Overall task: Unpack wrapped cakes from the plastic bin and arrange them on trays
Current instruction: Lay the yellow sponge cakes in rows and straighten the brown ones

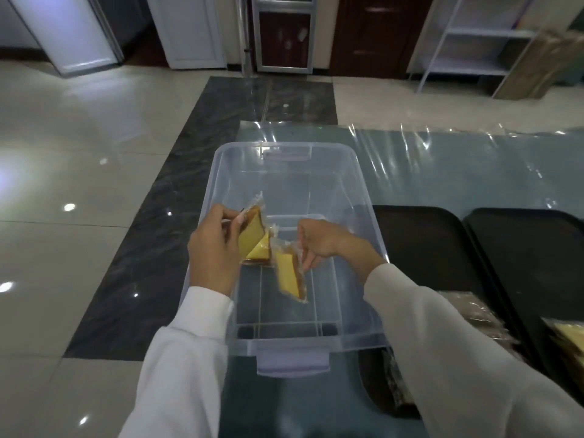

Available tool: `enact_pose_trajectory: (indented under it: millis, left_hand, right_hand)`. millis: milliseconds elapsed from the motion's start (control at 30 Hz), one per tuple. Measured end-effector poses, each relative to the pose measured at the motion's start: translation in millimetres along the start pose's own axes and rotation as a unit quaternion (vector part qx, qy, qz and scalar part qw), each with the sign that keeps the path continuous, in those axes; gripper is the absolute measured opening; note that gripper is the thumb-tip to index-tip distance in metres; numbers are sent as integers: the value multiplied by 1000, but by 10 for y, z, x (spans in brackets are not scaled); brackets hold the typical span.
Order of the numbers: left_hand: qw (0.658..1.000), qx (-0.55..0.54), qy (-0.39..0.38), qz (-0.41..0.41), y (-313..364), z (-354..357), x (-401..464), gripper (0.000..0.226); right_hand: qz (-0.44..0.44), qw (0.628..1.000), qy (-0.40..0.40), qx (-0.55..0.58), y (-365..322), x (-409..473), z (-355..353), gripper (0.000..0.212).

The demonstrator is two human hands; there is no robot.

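Observation:
A clear plastic bin (347, 191) stands on the table in front of me. Over its left side my left hand (215, 248) grips two wrapped yellow cake slices (252, 238), held upright. My right hand (319, 241) pinches the top edge of a third wrapped cake slice (289, 276), which hangs down inside the bin. Apart from these, I see no cakes on the bin's floor. Two black trays lie to the right: the near tray (423, 248) and the far-right tray (521, 248), with wrapped cakes (568, 336) on their near ends.
The table has a bluish top under a clear plastic sheet (442, 165). Its left edge drops to a tiled floor (79, 184). Doors and a white shelf rack (474, 42) stand along the far wall.

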State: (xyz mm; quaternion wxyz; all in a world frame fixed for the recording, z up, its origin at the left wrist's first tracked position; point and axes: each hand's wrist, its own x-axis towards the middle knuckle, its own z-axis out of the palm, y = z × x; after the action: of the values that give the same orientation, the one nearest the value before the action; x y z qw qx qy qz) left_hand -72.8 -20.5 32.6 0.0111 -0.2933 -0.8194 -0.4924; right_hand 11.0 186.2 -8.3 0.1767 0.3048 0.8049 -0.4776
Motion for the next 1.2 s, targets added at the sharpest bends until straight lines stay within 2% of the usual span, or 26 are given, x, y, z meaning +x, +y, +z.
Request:
enact_pose_trajectory:
  millis: [133,267,433,533,600,700,833,1000,1200]
  left_hand:
    - [1000,-13,-7,13,192,-40,-29,10]
    - [998,-31,-30,47,401,11,-45,9]
    - [992,-83,-22,89,826,110,-163,6]
    - [990,-103,-22,95,1109,178,-253,4]
    - [988,-110,-33,100,1305,245,-329,5]
    - [984,-109,-66,121,1596,358,-505,8]
    - [980,-111,-79,146,2039,514,-871,7]
    - [975,-135,-122,125,2414,831,-1338,3]
    - [971,-142,-171,90,2616,1403,-1917,12]
  right_hand:
    - [-72,990,109,59,78,-474,-225,15]
    - [-165,958,231,-50,194,-951,-477,16]
    - [-224,913,325,105,325,-1515,-776,12]
    - [-248,886,349,176,434,-1850,-881,14]
    - [-249,878,364,186,560,-2056,-945,15]
    - [-246,873,381,181,792,-2361,-1059,4]
    - [-249,849,411,220,1191,-2775,-1197,8]
    - [-229,848,412,242,1820,-3265,-1283,10]
    - [-203,843,423,263,2594,-3643,-1231,9]
